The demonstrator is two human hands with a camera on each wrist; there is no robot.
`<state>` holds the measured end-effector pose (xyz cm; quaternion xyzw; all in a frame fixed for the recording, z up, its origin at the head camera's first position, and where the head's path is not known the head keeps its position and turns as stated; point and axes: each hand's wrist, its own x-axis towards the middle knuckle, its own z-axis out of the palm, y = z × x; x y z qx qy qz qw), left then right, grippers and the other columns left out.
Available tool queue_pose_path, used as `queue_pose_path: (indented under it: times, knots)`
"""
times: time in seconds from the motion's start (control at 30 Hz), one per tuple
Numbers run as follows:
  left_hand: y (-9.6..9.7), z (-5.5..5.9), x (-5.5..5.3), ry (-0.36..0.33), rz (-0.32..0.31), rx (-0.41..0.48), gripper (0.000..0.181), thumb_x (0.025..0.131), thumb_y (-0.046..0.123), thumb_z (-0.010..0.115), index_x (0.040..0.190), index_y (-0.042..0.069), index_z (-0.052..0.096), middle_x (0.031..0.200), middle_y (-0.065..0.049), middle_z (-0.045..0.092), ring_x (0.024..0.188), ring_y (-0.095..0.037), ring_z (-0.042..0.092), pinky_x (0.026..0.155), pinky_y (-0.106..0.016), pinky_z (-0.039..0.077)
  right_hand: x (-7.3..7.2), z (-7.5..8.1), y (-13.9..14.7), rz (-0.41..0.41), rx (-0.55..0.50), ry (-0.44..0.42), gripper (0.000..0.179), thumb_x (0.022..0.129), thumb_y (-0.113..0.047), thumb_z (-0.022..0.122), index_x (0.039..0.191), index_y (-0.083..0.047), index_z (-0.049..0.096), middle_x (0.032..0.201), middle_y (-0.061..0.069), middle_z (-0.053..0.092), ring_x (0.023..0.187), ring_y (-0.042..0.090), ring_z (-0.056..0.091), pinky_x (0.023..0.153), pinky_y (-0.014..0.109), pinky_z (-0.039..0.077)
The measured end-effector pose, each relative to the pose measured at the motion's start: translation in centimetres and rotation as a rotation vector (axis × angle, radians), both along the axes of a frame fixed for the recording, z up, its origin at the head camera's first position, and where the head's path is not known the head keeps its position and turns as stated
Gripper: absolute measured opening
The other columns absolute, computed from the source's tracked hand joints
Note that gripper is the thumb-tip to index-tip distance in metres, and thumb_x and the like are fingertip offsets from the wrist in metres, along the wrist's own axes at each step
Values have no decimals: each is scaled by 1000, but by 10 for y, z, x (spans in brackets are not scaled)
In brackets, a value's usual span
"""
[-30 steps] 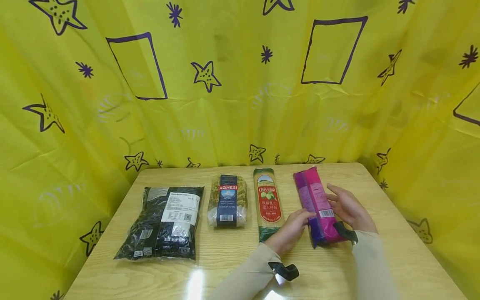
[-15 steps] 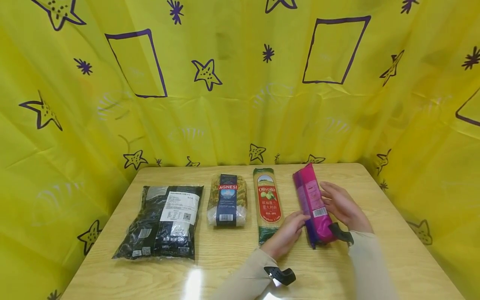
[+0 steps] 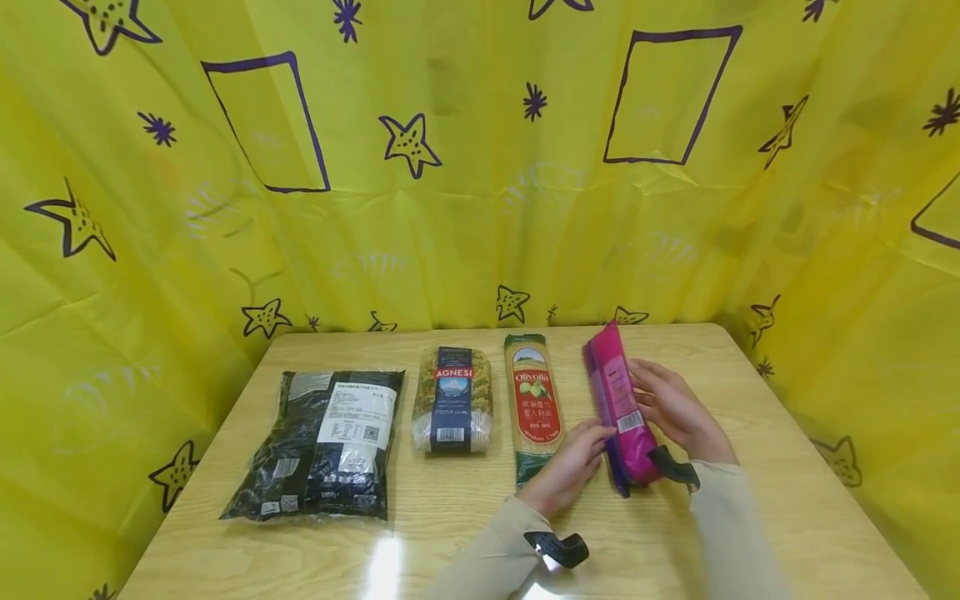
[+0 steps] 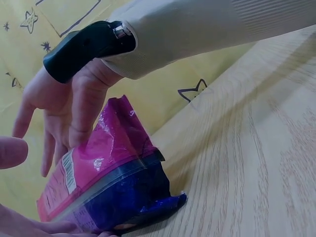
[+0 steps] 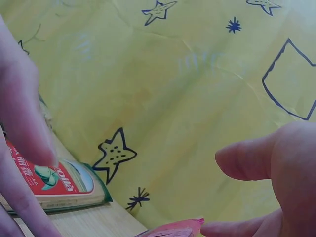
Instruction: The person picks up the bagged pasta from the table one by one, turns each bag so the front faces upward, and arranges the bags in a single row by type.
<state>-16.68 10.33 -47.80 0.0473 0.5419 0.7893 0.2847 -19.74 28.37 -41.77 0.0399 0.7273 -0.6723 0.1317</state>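
A long pink and purple plastic packet (image 3: 621, 400) stands tilted toward its left edge on the table, its barcode facing up. My left hand (image 3: 566, 468) touches its lower left side with the fingertips. On the other side, my right hand (image 3: 681, 410) rests its extended fingers against the packet's right edge. In the left wrist view, the packet (image 4: 111, 173) leans up from the wood, with the right hand (image 4: 74, 108) behind it and the left fingers (image 4: 29, 222) low at its near side. Only the packet's pink tip (image 5: 177, 228) shows in the right wrist view.
Left of the packet lie a green-ended Olivoilà spaghetti pack (image 3: 536, 400), an Agnesi pasta bag (image 3: 453, 404) and a large black bag (image 3: 322, 450) with a white label. The wooden table (image 3: 450, 533) backs onto a yellow curtain (image 3: 480, 208).
The pink and purple packet has tipped further onto its left edge and shifted slightly left. My right hand has moved left with it; the left hand has barely shifted.
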Motion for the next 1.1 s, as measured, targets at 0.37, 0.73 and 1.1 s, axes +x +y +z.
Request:
queue_pose_path:
  times: [0.37, 0.73, 1.1]
  knots:
    - [1, -1, 0, 8, 24, 6, 57, 100, 22, 57, 149, -3, 44, 146, -15, 59, 145, -32, 50, 124, -47, 37, 2, 3, -9, 39, 8, 45, 78, 111, -44, 39, 163, 5, 7, 164, 32, 22, 148, 46, 34, 93, 20, 55]
    - [1, -1, 1, -7, 50, 4, 62, 98, 23, 60, 152, 1, 38, 142, -13, 62, 134, -24, 58, 117, -43, 44, 4, 7, -18, 67, 35, 45, 77, 111, -44, 40, 164, 3, 10, 168, 30, 17, 154, 52, 24, 123, 60, 35]
    - [0, -2, 2, 1, 46, -6, 66, 98, 25, 60, 153, 2, 34, 138, -13, 63, 128, -19, 60, 111, -37, 44, 5, 9, -23, 90, 28, 54, 78, 111, -45, 41, 163, 3, 10, 167, 29, 22, 155, 49, 25, 117, 45, 45]
